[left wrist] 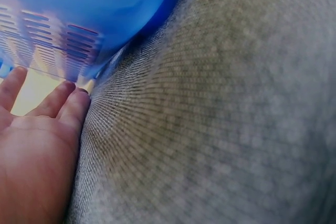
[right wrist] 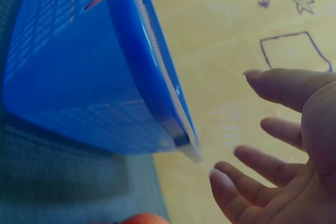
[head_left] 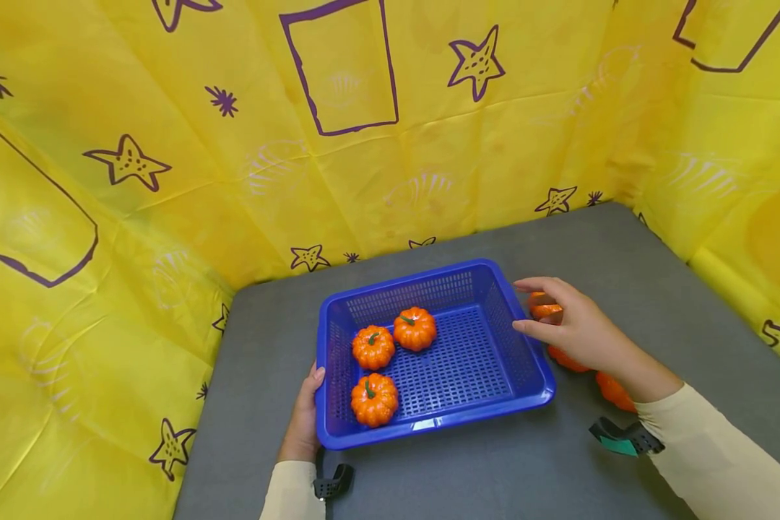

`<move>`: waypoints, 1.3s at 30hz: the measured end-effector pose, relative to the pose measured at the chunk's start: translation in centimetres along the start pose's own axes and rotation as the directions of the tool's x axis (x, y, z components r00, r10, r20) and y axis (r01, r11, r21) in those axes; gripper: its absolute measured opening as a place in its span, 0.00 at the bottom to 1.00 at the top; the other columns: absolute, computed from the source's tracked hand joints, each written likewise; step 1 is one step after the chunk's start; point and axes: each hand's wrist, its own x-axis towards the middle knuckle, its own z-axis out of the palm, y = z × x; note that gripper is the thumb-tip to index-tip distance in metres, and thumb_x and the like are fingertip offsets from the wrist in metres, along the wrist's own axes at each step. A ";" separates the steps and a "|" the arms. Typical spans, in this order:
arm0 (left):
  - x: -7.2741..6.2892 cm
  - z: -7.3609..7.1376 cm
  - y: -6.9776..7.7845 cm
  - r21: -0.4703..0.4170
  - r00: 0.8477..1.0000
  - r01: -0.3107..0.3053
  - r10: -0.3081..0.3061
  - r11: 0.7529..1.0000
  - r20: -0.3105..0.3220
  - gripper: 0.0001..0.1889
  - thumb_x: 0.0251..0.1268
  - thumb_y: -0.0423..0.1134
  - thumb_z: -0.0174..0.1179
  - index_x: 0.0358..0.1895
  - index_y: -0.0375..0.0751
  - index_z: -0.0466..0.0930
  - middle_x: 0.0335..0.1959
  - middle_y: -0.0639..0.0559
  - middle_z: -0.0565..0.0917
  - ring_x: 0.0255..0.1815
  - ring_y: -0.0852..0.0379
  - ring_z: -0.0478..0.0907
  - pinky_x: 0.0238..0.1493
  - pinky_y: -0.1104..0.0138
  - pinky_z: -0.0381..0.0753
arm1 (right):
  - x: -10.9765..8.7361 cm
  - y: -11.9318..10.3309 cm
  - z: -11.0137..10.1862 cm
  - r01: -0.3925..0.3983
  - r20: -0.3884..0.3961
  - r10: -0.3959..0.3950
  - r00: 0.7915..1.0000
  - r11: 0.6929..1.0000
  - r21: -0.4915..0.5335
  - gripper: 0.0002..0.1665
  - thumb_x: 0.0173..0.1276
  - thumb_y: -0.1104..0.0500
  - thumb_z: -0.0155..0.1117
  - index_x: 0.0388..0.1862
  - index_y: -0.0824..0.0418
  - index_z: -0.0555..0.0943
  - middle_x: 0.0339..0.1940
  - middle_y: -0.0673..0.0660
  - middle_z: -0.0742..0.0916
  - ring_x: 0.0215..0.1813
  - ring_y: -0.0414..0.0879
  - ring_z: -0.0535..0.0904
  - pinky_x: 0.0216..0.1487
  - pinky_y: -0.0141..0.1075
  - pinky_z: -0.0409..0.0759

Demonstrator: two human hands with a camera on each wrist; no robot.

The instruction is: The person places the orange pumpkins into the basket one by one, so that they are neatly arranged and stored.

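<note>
The blue basket [head_left: 429, 425] stood on the grey table [head_left: 260, 347], between the two hands. Its long axis ran from left to right, with the right end angled slightly farther from the person. Inside, toward the left end, lay a rear pumpkin [head_left: 415, 329], a middle pumpkin [head_left: 373, 347] and a front pumpkin [head_left: 374, 399], each orange with a green stem; the right part of the basket floor was bare.

The left hand [head_left: 301, 420] was at the left end, its thumb at the rim. The left wrist view showed its fingers nearly straight and spread beside the outer wall, with no curl round the basket seen.

The right hand [head_left: 578, 325] was just beside the right rim, thumb and fingers spread, gripping nothing. From it, the basket lay directly to the left; the right wrist view showed a gap between fingers and rim.

Outside the basket, partly hidden by the right hand and forearm, lay a far pumpkin [head_left: 546, 311], a second pumpkin [head_left: 567, 360] and a near pumpkin [head_left: 614, 391]. The right hand was the nearer to all three.

Yellow cloth [head_left: 234, 180] with purple starfish outlines hung behind the table and along both sides.
</note>
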 end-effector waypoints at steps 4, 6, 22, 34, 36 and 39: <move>0.1 0.0 0.0 0.000 1.000 0.000 0.000 1.000 0.000 0.40 0.82 0.60 0.40 0.90 0.55 0.45 0.79 0.33 0.64 0.66 0.46 0.77 0.63 0.54 0.81 | -0.9 0.3 -0.9 0.007 -0.031 -0.007 0.999 1.000 -0.012 0.37 0.74 0.62 0.77 0.77 0.66 0.74 0.71 0.68 0.79 0.65 0.70 0.79 0.58 0.53 0.85; 0.1 0.0 0.0 -0.003 1.000 -0.003 0.003 1.000 0.001 0.40 0.82 0.60 0.40 0.90 0.54 0.45 0.79 0.33 0.64 0.66 0.46 0.77 0.63 0.54 0.80 | -1.3 0.6 -1.4 0.015 -0.055 -0.016 0.998 1.000 -0.021 0.36 0.73 0.63 0.77 0.77 0.65 0.75 0.70 0.67 0.80 0.64 0.69 0.80 0.57 0.40 0.85; 0.0 -0.1 -0.2 -0.001 1.000 -0.003 0.003 1.000 0.016 0.40 0.82 0.60 0.40 0.91 0.55 0.42 0.82 0.34 0.60 0.69 0.46 0.75 0.66 0.54 0.79 | -4.2 3.0 -4.5 -0.032 -0.127 0.025 0.992 0.998 -0.060 0.34 0.76 0.63 0.74 0.78 0.63 0.74 0.72 0.64 0.79 0.62 0.32 0.76 0.52 0.20 0.74; 0.1 -0.1 -0.2 -0.016 1.000 0.002 -0.001 1.000 0.018 0.40 0.82 0.59 0.39 0.91 0.55 0.42 0.81 0.35 0.62 0.67 0.47 0.76 0.66 0.54 0.79 | -6.5 5.9 -6.2 -0.139 -0.157 0.122 0.980 0.985 -0.101 0.36 0.78 0.57 0.73 0.79 0.64 0.72 0.72 0.69 0.78 0.64 0.43 0.77 0.51 0.18 0.71; 0.0 0.0 -0.2 -0.012 1.000 0.003 -0.003 1.000 0.014 0.40 0.82 0.60 0.39 0.91 0.55 0.42 0.81 0.35 0.62 0.67 0.47 0.76 0.65 0.54 0.79 | -6.8 6.4 -6.4 -0.159 -0.151 0.143 0.978 0.982 -0.100 0.37 0.79 0.56 0.73 0.80 0.65 0.71 0.73 0.70 0.78 0.66 0.55 0.77 0.50 0.17 0.70; 0.0 0.0 -0.1 -0.009 1.000 0.000 0.000 1.000 0.011 0.40 0.82 0.59 0.40 0.91 0.54 0.43 0.80 0.34 0.62 0.67 0.47 0.76 0.66 0.54 0.79 | -7.3 7.1 -6.5 -0.191 -0.146 0.174 0.974 0.976 -0.108 0.38 0.79 0.55 0.73 0.80 0.66 0.70 0.74 0.70 0.77 0.66 0.60 0.75 0.49 0.16 0.70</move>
